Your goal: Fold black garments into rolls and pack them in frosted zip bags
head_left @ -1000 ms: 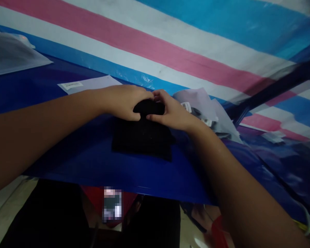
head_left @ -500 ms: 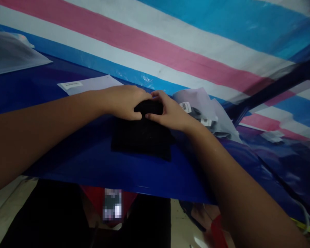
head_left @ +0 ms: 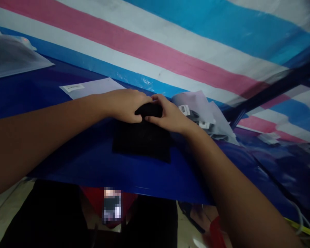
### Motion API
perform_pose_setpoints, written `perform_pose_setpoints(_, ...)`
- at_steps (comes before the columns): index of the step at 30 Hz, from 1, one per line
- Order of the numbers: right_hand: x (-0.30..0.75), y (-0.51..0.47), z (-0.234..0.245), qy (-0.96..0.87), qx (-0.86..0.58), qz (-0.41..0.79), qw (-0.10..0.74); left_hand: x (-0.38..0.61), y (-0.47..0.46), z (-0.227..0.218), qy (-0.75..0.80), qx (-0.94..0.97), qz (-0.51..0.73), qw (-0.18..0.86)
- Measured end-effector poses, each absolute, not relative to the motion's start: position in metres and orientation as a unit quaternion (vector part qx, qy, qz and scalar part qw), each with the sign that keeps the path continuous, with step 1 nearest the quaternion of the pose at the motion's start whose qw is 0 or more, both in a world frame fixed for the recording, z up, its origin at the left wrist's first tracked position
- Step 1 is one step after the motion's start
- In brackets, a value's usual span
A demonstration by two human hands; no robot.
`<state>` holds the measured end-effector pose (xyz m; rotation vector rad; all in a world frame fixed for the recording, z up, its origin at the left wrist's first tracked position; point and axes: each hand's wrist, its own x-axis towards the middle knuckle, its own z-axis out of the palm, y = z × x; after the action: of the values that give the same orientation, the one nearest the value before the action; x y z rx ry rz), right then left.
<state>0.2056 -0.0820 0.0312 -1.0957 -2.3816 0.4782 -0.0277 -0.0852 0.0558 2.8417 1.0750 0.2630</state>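
A piece of black fabric [head_left: 142, 139], folded into a rough rectangle, lies on the blue table surface in front of me. Its far end bulges up between my hands like a fold or roll. My left hand [head_left: 127, 105] curls over that end from the left, thumb on the near side. From the right, my right hand [head_left: 170, 115] grips the same end, its thumb almost meeting the left one. Both hands are closed on the fabric, and their fingertips on the far side are partly hidden. The exact kind of garment or cloth cannot be made out.
A pale sheet or bag with a label [head_left: 93, 88] lies behind my left forearm. Frosted bags with barcode labels [head_left: 206, 113] sit right of my hands. Another frosted bag [head_left: 18, 58] is far left. Striped sheeting [head_left: 155, 48] rises behind the table [head_left: 98, 168].
My hands keep the same grip on the black fabric, which lies as before. The whole view has shifted slightly.
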Motion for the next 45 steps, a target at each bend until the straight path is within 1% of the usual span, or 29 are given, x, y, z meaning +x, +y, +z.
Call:
perform_pose_setpoints(10,0.2053,-0.0819,0.0326,-0.864,-0.411,0.185,0.227,-0.029,-0.0812,0.0516,0.346,0.933,0.091,0.048)
perform_pose_setpoints(27,0.1991,-0.0832,0.0316,-0.871,-0.414,0.13,0.229,-0.0295,-0.0788,0.0491,0.332,0.937,0.104,0.04)
perform_pose_setpoints(45,0.2002,-0.0833,0.032,-0.865,-0.426,0.143,0.224,-0.0301,-0.0794,0.0494,0.33,0.936,0.11,0.055)
